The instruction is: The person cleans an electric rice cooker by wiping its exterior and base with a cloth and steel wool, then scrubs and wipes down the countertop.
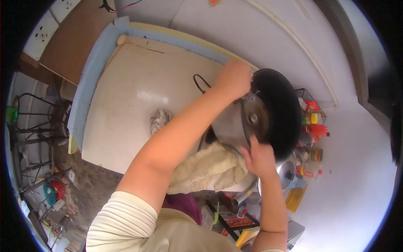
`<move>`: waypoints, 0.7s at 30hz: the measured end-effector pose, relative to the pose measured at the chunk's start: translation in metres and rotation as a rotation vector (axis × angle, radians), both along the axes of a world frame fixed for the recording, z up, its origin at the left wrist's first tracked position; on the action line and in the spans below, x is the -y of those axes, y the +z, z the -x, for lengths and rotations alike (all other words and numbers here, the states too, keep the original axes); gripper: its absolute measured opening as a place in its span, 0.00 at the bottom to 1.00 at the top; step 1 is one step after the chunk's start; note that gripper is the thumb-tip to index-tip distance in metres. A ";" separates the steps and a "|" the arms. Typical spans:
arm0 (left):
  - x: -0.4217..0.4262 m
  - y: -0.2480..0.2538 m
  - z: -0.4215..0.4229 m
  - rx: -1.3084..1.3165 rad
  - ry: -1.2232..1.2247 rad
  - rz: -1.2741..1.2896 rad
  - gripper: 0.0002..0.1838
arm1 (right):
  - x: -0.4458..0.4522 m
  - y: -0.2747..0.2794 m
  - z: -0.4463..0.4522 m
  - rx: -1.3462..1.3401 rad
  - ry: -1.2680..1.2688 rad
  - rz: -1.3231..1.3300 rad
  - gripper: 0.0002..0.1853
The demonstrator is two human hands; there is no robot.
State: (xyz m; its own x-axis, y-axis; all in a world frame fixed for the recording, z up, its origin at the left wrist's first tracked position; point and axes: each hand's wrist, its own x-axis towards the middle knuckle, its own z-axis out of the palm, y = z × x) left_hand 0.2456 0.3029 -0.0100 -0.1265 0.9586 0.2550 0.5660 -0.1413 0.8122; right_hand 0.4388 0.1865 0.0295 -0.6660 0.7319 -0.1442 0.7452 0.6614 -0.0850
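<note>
Judging by the hands, a deep grey metal pot (228, 122) is being steadied and tilted beside a wide round black pan (280, 107).
The left hand (236, 79) is curled closed, apparently around the pot's upper rim; the right hand (261, 158), blurred, is held at the lower rim with the index finger extended, and whether anything is gripped there cannot be told. A firm hold on both sides seems called for before the pot is turned further. Its outside is dull and smooth, its inside brownish, with a small pale disc visible. A thick, rumpled cream cloth (210, 166) is spread just below, on a glossy off-white tabletop (121, 105).
</note>
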 end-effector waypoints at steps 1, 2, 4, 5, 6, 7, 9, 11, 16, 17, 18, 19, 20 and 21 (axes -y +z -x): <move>0.006 0.000 -0.001 0.003 0.031 -0.080 0.08 | 0.000 0.000 0.000 0.016 -0.006 -0.002 0.16; 0.018 -0.001 -0.003 0.007 0.060 -0.161 0.08 | 0.000 0.001 0.001 0.032 -0.013 -0.006 0.16; 0.045 -0.004 -0.008 0.037 0.096 -0.239 0.08 | 0.001 0.001 0.001 0.026 -0.008 -0.018 0.16; 0.060 -0.003 -0.011 0.062 0.104 -0.237 0.08 | 0.001 0.001 0.002 0.023 -0.003 -0.025 0.16; 0.068 -0.002 -0.012 0.087 0.116 -0.241 0.08 | 0.000 0.001 0.003 0.029 -0.008 -0.024 0.16; 0.069 -0.002 -0.010 0.094 0.101 -0.246 0.08 | 0.001 -0.001 0.002 0.034 -0.012 -0.022 0.16; 0.071 -0.005 -0.009 0.115 0.073 -0.249 0.07 | -0.002 -0.002 0.001 0.026 -0.008 -0.027 0.16; 0.041 -0.010 -0.004 0.041 0.051 -0.232 0.08 | -0.002 -0.003 0.000 -0.003 0.004 -0.033 0.17; 0.018 -0.008 -0.010 -0.021 0.055 -0.156 0.09 | -0.005 -0.006 0.001 -0.044 -0.003 -0.034 0.16; 0.033 -0.009 -0.011 -0.038 0.058 -0.185 0.09 | -0.006 -0.006 0.001 -0.049 -0.002 -0.031 0.16; 0.048 -0.009 -0.011 -0.056 0.060 -0.214 0.09 | -0.006 -0.004 0.000 -0.051 0.002 -0.027 0.16; 0.061 -0.009 -0.013 -0.019 0.068 -0.244 0.09 | -0.006 -0.004 0.001 -0.052 0.005 -0.019 0.16; 0.060 -0.009 -0.013 -0.011 0.064 -0.245 0.09 | -0.006 -0.003 0.001 -0.052 0.011 -0.009 0.16; 0.058 -0.008 -0.011 -0.004 0.061 -0.248 0.09 | -0.006 -0.002 0.001 -0.051 0.009 -0.014 0.16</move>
State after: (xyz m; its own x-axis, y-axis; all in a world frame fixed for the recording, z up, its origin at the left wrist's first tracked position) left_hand 0.2568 0.2448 -0.0181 -0.1806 0.8572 0.4822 0.5830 -0.3016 0.7545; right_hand 0.4373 0.1922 0.0271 -0.6785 0.7277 -0.1002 0.7344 0.6691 -0.1136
